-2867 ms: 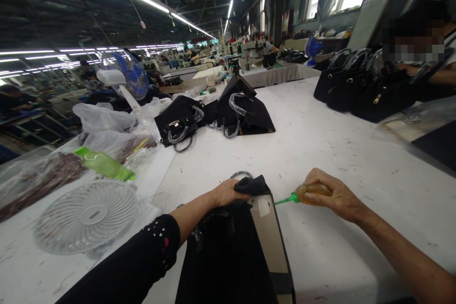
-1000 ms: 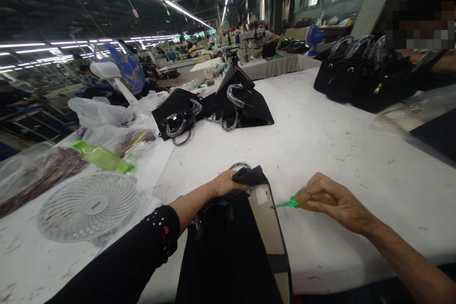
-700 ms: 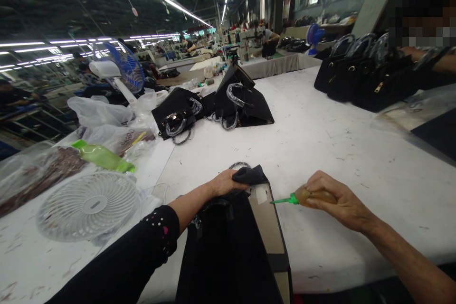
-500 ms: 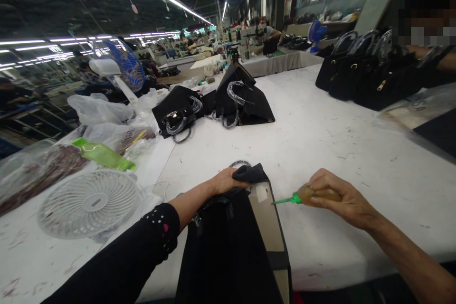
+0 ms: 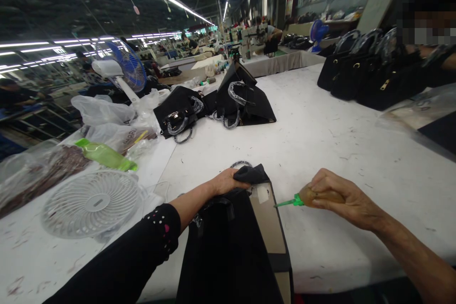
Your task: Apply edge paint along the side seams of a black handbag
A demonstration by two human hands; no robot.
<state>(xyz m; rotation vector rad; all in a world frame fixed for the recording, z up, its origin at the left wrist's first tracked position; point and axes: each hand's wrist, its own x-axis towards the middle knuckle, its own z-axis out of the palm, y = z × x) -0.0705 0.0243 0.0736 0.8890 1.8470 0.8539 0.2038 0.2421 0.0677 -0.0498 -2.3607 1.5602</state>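
Note:
A black handbag (image 5: pixel 224 256) lies on its side at the front of the table, with a beige panel (image 5: pixel 268 228) showing along its right side. My left hand (image 5: pixel 228 182) grips the folded-back black flap at the bag's far end; some of its fingers are hidden under the cloth. In my right hand (image 5: pixel 338 197) is a squeeze bottle (image 5: pixel 313 195) of amber liquid with a green nozzle. The nozzle tip points left, close to the beige panel's outer edge; whether it touches, I cannot tell. A wrapped handle loop (image 5: pixel 241 164) sticks out beyond the flap.
A white fan (image 5: pixel 96 203) and a green bottle (image 5: pixel 107 154) lie at left among plastic bags. Black handbags (image 5: pixel 245 104) with wrapped handles rest farther back, and several more (image 5: pixel 374 73) stand at right near another person. A blue fan (image 5: pixel 130 66) stands at back left.
The view has shifted very slightly. Both hands keep nearly the same places, and the bottle's nozzle stays at the panel's edge.

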